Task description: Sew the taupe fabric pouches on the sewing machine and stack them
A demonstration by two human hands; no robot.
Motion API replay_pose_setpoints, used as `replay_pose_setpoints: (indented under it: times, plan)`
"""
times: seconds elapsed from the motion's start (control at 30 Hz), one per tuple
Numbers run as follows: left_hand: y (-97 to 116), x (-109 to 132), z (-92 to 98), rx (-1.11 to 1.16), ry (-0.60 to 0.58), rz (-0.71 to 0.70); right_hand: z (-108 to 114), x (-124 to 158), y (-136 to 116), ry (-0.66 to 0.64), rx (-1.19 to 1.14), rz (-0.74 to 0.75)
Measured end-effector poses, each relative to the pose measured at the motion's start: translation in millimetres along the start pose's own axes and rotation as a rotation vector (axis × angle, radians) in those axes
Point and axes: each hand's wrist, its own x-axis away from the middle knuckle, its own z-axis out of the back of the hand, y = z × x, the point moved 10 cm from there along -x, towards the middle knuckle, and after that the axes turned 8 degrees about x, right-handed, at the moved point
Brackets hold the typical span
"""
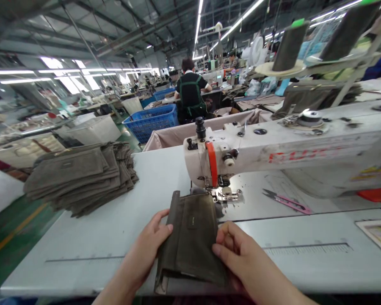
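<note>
A dark olive fabric piece [197, 237] with a small label lies in front of the sewing machine's needle area, its upper right corner close to the presser foot [227, 194]. My left hand [154, 237] grips its folded left edge, thumb on top and fingers underneath. My right hand [236, 250] pinches its right edge between thumb and curled fingers. The near edge of the piece lifts a little and shows a gap between layers. The white sewing machine [292, 144] with an orange guard stands just behind and to the right.
A stack of similar olive pieces [82, 178] sits at the table's left. Pink-handled thread snips [287, 201] lie under the machine arm. Thread cones [290, 46] stand at upper right. Beyond the table are a blue crate [152, 120] and a seated person [192, 91] facing away.
</note>
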Motion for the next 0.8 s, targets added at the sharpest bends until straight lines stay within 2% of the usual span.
replay_pose_setpoints:
  times: [0.03,0.07,0.1,0.13,0.17,0.2,0.23,0.27,0.33,0.43,0.53,0.67,0.8]
  plan:
    - [14.7,9.5,7.7,-0.208,0.08,-0.136,0.0,9.0,3.1,0.004,0.074,0.032]
    - [32.2,22.0,6.8,-0.413,0.133,-0.295,1.4,17.7,5.2,0.015,0.167,0.067]
    - [48.2,36.4,-5.2,-0.587,0.131,-0.467,2.9,25.9,7.4,0.024,0.254,0.092]
    - [59.3,51.5,-26.4,-0.714,0.065,-0.635,4.1,33.1,9.6,0.023,0.337,0.107]
    - [64.0,66.3,-52.3,-0.783,-0.058,-0.777,4.6,39.2,11.6,0.011,0.415,0.115]
    - [64.8,80.3,-77.2,-0.807,-0.193,-0.893,4.6,44.4,12.4,-0.008,0.498,0.128]
    - [64.7,90.4,-94.9,-0.803,-0.266,-0.967,4.8,48.9,10.8,-0.021,0.598,0.159]
    - [64.5,95.1,-106.2,-0.786,-0.288,-0.999,5.6,53.2,6.1,-0.015,0.716,0.218]
    - [63.4,93.8,-115.7,-0.727,-0.263,-0.981,5.8,61.7,-7.7,0.027,0.948,0.386]
    - [59.3,85.7,-114.8,-0.607,-0.269,-0.888,1.7,73.7,-25.9,0.108,1.125,0.647]
    - [56.9,82.4,-104.8,-0.537,-0.226,-0.839,-3.0,79.7,-34.2,0.171,1.142,0.81]
    - [53.9,86.6,-92.1,-0.501,-0.091,-0.857,-6.9,83.9,-38.2,0.225,1.121,0.909]
    - [50.5,93.0,-102.9,-0.574,-0.115,-0.918,-3.3,86.3,-40.9,0.232,1.107,0.897]
